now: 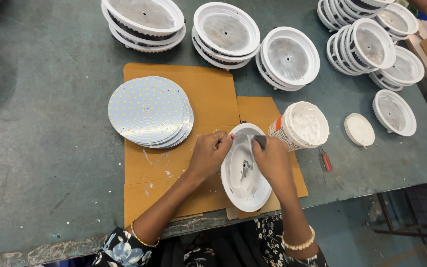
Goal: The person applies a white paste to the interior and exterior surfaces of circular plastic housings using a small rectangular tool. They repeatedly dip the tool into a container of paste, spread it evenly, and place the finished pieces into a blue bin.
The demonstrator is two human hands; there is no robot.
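White lamp housing (245, 173) sits low centre of frame, on the brown cardboard sheet (184, 99) that covers part of the green counter (40, 148). Housing is tilted, its rim raised toward the hands, its open face up; its long axis runs from upper left to lower right.

Left hand (208, 155): closed on the housing's upper left rim, steadying it. Right hand (273, 158): over the upper right rim, fingers pinched on a small grey tool (259, 141), possibly a spatula; tip is partly hidden, cannot confirm. Both hands meet at the top of the housing, so the housing lies directly below and between them, neither hand clearly nearer.

Open tub of white paste (302, 126) just right of the right hand, touching the cardboard edge. Its lid (359, 129) lies farther right; a red-handled screwdriver (325, 160) lies between tub and counter edge.

Stack of round dotted LED boards (149, 111) at left centre. Stacks of empty white housings (287, 58) along the upper frame.
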